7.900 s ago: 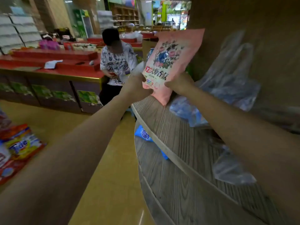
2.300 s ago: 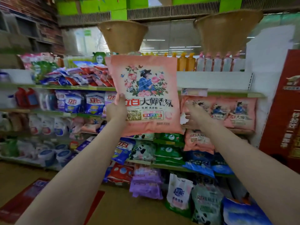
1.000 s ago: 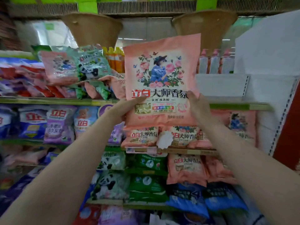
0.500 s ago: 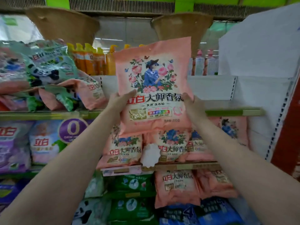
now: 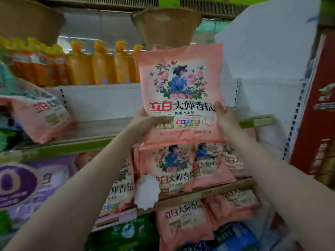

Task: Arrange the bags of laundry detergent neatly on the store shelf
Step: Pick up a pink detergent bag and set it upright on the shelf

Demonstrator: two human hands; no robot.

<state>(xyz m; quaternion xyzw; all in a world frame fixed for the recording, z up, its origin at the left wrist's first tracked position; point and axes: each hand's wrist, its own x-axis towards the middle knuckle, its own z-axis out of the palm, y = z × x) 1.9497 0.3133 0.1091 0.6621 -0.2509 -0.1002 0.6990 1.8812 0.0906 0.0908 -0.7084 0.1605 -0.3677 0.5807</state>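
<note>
Fingers: left hand [image 5: 145, 122] w/ thumb over the front of the pink detergent bag [image 5: 181, 95] at its lower-left corner, rest of the fingers curled behind, out of my sight. Right hand [image 5: 223, 117] pinches the lower-right edge, thumb tip on the front. Both gripping the same bag.

Bag pos: upright, print facing me, standing up from between my two hands; bottom hem hangs just below my thumbs. It's in the air in front of the upper shelf [image 5: 101, 127], not resting on it as far as I can tell.

Progress: I'd call it mid-placement for this bag, lifted to shelf height, not yet set down. Below my hands, rows of the same pink bags [image 5: 174, 167] already stand on the shelf under, more on the one beneath. Left of my left hand, a slumped pink bag [image 5: 45, 116] leans on the upper shelf; prob. needs straightening later.

Open room: bare shelf stretch behind & left of my left hand, between the slumped bag and my bag. More free space right of my right hand, up to the white end panel [image 5: 268, 57].

Edges: green shelf lip [image 5: 257, 122] just beside my right hand, hem has to clear it. Orange bottles [image 5: 101, 67] sit on the tier above-left, near the bag's top corner. Woven basket shape [image 5: 166, 24] right over the bag, so not much headroom, I reckon.
</note>
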